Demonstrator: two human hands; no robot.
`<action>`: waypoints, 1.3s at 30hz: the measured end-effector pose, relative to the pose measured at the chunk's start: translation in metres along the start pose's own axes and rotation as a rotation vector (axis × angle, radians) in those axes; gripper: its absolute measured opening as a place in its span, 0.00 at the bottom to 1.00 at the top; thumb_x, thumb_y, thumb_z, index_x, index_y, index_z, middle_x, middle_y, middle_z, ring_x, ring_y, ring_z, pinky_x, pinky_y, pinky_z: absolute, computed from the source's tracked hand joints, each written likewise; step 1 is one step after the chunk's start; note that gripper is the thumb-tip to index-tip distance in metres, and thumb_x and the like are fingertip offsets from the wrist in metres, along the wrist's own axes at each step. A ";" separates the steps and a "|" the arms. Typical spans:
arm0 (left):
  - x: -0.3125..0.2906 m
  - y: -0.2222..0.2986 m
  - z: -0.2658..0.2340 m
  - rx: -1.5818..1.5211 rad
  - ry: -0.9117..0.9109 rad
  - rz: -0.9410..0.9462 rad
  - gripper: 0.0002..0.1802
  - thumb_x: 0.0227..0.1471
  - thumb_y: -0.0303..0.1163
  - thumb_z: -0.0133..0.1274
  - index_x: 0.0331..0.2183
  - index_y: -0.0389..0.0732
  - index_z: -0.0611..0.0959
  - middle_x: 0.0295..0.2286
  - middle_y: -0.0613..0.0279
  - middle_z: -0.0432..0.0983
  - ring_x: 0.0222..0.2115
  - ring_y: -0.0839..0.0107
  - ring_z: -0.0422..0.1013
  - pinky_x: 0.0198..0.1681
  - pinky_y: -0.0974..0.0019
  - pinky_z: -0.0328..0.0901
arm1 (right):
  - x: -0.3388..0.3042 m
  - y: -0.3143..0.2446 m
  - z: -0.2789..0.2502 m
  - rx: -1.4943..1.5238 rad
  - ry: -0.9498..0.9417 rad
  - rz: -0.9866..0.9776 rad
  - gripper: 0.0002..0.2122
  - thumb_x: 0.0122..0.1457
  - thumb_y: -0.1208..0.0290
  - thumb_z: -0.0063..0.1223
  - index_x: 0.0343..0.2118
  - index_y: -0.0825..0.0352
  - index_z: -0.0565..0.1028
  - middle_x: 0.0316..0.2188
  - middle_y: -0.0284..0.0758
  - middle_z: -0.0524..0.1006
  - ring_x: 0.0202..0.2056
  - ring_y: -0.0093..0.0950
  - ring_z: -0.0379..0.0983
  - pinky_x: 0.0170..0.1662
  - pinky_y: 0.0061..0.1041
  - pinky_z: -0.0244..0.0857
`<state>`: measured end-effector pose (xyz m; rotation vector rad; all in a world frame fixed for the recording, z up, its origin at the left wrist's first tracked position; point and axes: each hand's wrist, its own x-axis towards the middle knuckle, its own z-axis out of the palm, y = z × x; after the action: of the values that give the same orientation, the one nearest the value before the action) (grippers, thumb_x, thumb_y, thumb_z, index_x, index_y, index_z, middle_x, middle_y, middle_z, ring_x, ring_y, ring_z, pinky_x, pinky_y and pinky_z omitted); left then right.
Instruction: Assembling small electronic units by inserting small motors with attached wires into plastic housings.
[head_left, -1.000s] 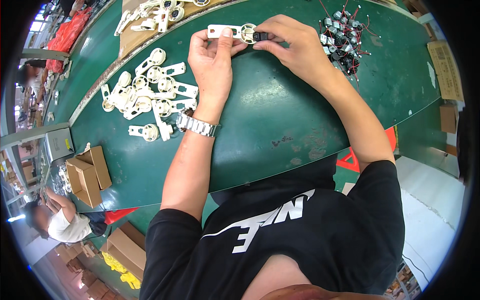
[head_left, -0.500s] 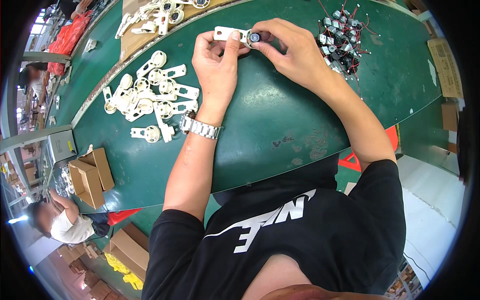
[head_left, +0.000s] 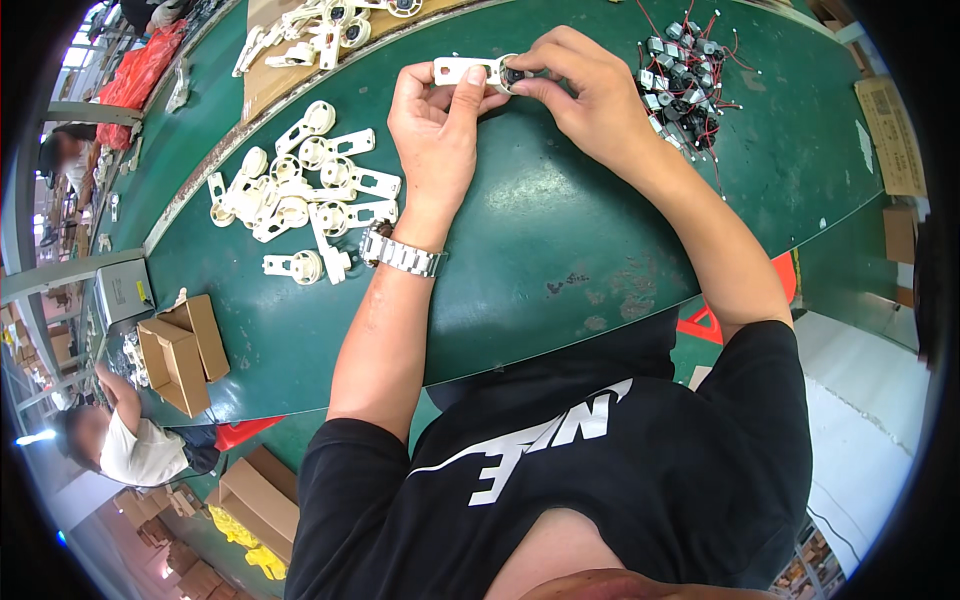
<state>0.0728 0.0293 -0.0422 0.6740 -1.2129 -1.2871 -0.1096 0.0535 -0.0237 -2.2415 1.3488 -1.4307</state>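
Note:
My left hand [head_left: 436, 135] grips a cream plastic bracket [head_left: 449, 71], thumb on top; its flat slotted arm points left and its ring end points right. A small black round part [head_left: 513, 76] sits within the ring. My right hand [head_left: 592, 108] pinches at that end, thumb and forefinger on the black part, the fingertips partly covering it. Left of my left wrist lies a loose pile of similar cream brackets [head_left: 288, 190]. Beyond my right hand is a heap of small motors [head_left: 690, 95] with red and black wires.
The work goes on over a green table [head_left: 560, 220]. Cardboard at the back left bears more brackets [head_left: 326, 40], some with black parts in them. An open cardboard box [head_left: 175, 365] stands at the left edge. Beside it sits a co-worker in a white shirt [head_left: 145, 455].
The bracket has shifted slightly right and turned a little in my hands. My right fingertips have moved on the black part, which now shows less. The co-worker's arm has moved.

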 end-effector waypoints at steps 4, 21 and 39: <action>-0.001 -0.001 -0.001 -0.038 0.020 0.024 0.10 0.65 0.25 0.56 0.43 0.33 0.71 0.41 0.51 0.78 0.41 0.61 0.80 0.47 0.55 0.81 | 0.003 0.002 -0.004 0.157 -0.079 0.204 0.09 0.56 0.76 0.67 0.41 0.66 0.83 0.33 0.33 0.77 0.31 0.26 0.74 0.38 0.25 0.70; 0.001 -0.001 0.000 -0.087 0.008 -0.072 0.09 0.65 0.22 0.52 0.42 0.33 0.68 0.41 0.51 0.75 0.42 0.63 0.80 0.46 0.57 0.82 | 0.001 0.018 0.000 0.671 -0.137 0.666 0.10 0.61 0.79 0.63 0.45 0.69 0.82 0.37 0.33 0.84 0.38 0.18 0.77 0.44 0.21 0.72; -0.004 -0.005 0.005 0.037 -0.053 0.012 0.11 0.65 0.20 0.52 0.44 0.35 0.67 0.40 0.54 0.75 0.41 0.67 0.78 0.47 0.60 0.81 | 0.001 0.022 -0.002 0.722 -0.327 0.583 0.16 0.68 0.65 0.58 0.55 0.66 0.78 0.40 0.32 0.82 0.30 0.19 0.76 0.34 0.20 0.74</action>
<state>0.0668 0.0326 -0.0464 0.6623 -1.2850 -1.2821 -0.1241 0.0403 -0.0338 -1.3856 1.0222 -1.0431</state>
